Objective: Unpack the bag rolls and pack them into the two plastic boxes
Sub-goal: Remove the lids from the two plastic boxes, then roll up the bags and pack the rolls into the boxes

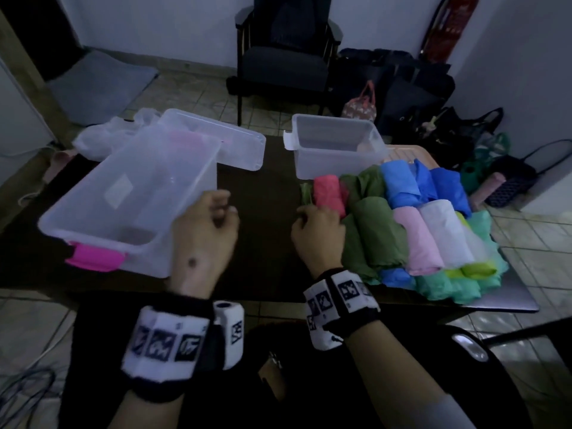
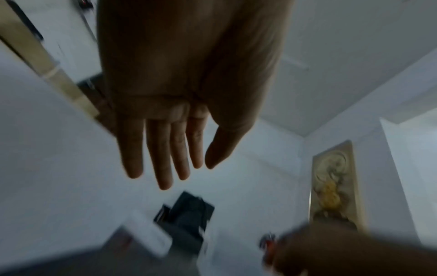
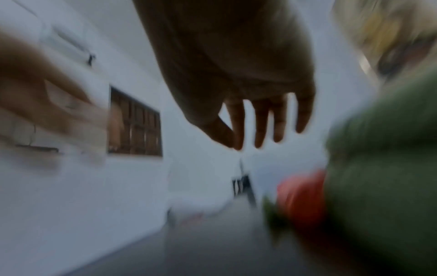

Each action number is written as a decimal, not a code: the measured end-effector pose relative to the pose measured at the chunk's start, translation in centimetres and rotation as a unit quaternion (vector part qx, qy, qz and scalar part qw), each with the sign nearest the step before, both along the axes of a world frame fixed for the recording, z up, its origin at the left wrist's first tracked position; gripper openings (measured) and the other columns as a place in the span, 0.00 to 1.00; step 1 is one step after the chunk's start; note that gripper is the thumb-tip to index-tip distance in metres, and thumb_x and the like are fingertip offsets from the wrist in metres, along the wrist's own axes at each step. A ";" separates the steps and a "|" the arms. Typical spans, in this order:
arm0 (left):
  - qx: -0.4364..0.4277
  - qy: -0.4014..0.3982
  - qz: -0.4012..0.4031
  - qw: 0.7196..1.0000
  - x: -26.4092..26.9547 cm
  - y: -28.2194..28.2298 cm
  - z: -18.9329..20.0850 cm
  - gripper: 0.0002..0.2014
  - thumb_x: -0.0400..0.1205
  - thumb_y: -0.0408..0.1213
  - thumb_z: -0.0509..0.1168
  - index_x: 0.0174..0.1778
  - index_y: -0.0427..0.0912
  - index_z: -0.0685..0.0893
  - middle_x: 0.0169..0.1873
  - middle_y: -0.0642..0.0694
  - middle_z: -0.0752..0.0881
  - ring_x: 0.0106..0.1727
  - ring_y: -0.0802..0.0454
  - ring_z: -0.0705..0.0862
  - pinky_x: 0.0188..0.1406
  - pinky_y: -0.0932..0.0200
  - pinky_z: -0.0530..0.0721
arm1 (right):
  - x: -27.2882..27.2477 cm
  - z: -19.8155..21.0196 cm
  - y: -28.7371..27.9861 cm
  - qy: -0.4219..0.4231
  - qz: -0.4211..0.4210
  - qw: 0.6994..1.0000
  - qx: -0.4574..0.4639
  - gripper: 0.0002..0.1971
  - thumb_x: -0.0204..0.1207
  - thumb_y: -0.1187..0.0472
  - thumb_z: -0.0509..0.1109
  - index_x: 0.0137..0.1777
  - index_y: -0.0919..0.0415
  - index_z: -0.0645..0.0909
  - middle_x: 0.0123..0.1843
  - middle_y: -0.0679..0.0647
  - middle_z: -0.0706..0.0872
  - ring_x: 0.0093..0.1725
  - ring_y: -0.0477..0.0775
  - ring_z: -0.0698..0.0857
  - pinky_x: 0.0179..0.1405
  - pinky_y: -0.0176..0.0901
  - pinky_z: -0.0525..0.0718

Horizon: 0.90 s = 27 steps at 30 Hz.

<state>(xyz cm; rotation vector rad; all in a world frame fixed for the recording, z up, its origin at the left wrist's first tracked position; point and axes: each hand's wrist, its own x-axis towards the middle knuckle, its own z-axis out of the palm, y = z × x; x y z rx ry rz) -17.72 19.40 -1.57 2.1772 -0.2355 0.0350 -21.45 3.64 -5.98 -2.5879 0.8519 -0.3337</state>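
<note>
Head view: both hands hover between boxes and rolls

Head view lays out the dark table (image 1: 266,187): one clear box (image 1: 102,212) with a pink latch at the left, tilted, a second box (image 1: 334,150) farther back, and the bag rolls (image 1: 418,230) heaped at the right. From above, the left hand (image 1: 204,230) looks loosely curled beside the tilted box; the left wrist view shows its fingers (image 2: 163,158) straight and holding nothing. The right hand (image 1: 318,233) hangs relaxed and bare next to a red roll (image 1: 329,193), blurred in the right wrist view.

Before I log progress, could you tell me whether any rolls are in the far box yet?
No, the far box shows only its bare bottom, while the rolls lie piled beside it.
</note>
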 end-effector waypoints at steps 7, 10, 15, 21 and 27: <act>0.182 0.137 -0.072 0.971 1.5 -4.7 -8.9 0.30 0.85 0.47 0.56 0.81 0.40 0.55 0.82 0.38 0.52 0.82 0.42 0.51 0.81 0.46 0.53 | -3.0 2.0 -5.9 0.062 -0.187 0.978 -0.071 0.23 0.74 0.58 0.63 0.69 0.65 0.69 0.70 0.67 0.69 0.70 0.67 0.67 0.63 0.57 0.68; 0.240 0.093 -0.074 0.963 2.0 -4.8 -10.8 0.32 0.86 0.51 0.52 0.82 0.41 0.52 0.82 0.38 0.46 0.83 0.41 0.42 0.81 0.42 0.44 | -3.2 1.6 -7.5 0.066 -0.221 0.972 -0.040 0.21 0.74 0.60 0.63 0.67 0.64 0.70 0.68 0.68 0.71 0.69 0.68 0.69 0.62 0.56 0.70; 0.290 0.021 -0.063 0.955 2.1 -4.8 -12.3 0.30 0.86 0.52 0.48 0.82 0.43 0.55 0.83 0.41 0.50 0.83 0.44 0.44 0.81 0.42 0.42 | -2.9 0.3 -9.2 0.107 -0.206 0.972 0.033 0.31 0.75 0.50 0.67 0.73 0.65 0.65 0.71 0.68 0.73 0.70 0.70 0.72 0.67 0.59 0.70; 0.299 0.014 -0.069 0.952 2.2 -4.6 -12.6 0.30 0.86 0.53 0.46 0.82 0.43 0.55 0.83 0.42 0.50 0.84 0.46 0.45 0.81 0.44 0.41 | -3.1 1.6 -9.2 0.109 -0.183 0.977 0.013 0.29 0.74 0.51 0.69 0.69 0.69 0.69 0.67 0.70 0.75 0.68 0.71 0.74 0.63 0.59 0.74; 0.310 0.017 -0.069 0.948 2.4 -4.6 -12.7 0.30 0.86 0.53 0.45 0.83 0.44 0.53 0.83 0.43 0.50 0.84 0.46 0.44 0.80 0.44 0.40 | -2.2 4.9 -6.0 0.024 -0.024 0.999 -0.026 0.35 0.68 0.53 0.74 0.73 0.60 0.67 0.66 0.65 0.77 0.66 0.68 0.75 0.61 0.59 0.75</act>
